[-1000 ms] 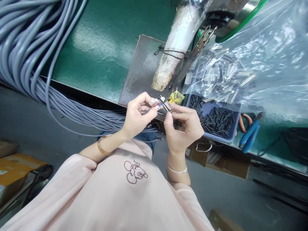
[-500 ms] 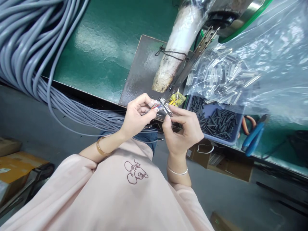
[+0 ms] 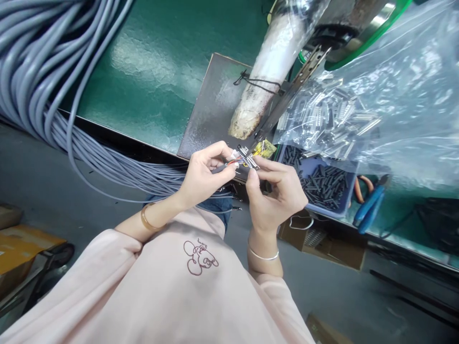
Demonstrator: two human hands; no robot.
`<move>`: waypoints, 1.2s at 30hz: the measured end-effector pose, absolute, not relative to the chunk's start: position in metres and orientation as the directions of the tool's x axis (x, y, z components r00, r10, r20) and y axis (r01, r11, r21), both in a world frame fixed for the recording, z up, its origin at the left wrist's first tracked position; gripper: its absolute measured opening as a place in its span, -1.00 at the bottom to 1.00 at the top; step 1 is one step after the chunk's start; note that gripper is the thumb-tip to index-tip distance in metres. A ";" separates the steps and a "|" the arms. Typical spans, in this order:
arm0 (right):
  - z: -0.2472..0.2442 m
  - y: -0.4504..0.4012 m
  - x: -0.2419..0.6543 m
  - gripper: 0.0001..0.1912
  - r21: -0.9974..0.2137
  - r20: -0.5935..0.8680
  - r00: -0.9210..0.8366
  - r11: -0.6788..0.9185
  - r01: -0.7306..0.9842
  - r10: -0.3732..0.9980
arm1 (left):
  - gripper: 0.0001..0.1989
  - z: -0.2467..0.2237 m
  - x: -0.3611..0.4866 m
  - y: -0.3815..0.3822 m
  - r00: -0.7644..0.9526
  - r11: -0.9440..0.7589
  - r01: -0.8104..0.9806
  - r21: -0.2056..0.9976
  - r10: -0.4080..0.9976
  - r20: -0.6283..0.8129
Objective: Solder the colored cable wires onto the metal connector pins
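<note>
My left hand (image 3: pixel 208 169) pinches the end of a grey cable (image 3: pixel 218 168), from which thin coloured wires (image 3: pixel 234 162) fan out. Those wires reach a small metal multi-pin connector (image 3: pixel 248 157). Thumb and fingertips of my right hand (image 3: pixel 276 188) close on the connector's right side. Just above it ends a soldering fixture's slim metal arm (image 3: pixel 276 114), beside a white wrapped tube (image 3: pixel 256 91) tied with black cord. A yellow sponge-like piece (image 3: pixel 265 149) lies behind my right fingertips. Which wires touch the pins is too small to tell.
A big bundle of grey cables (image 3: pixel 32 62) lies at the left. On the right, a blue bin (image 3: pixel 339 209) holds short black tubes, under a clear plastic bag (image 3: pixel 330 112) of metal connectors. Blue-handled pliers (image 3: pixel 372 205) lie beside it. A dark plate (image 3: pixel 204 110) rests on the green table (image 3: pixel 154 62).
The connector has turned slightly in my fingers, and an orange wire and the grey cable end show more clearly by my left thumb. The whole view has shifted slightly.
</note>
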State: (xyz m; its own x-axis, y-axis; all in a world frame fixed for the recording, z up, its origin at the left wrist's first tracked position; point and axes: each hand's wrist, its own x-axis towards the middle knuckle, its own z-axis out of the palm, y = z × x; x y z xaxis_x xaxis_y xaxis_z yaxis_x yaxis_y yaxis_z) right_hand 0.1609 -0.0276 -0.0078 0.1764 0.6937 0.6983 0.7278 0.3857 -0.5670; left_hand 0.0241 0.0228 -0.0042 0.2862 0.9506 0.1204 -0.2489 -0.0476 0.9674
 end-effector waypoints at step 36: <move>0.018 -0.063 0.160 -0.88 -0.757 0.549 0.439 0.199 0.623 0.712 | -0.67 -0.008 0.004 0.002 0.586 0.321 -0.323 0.890 0.807 -0.079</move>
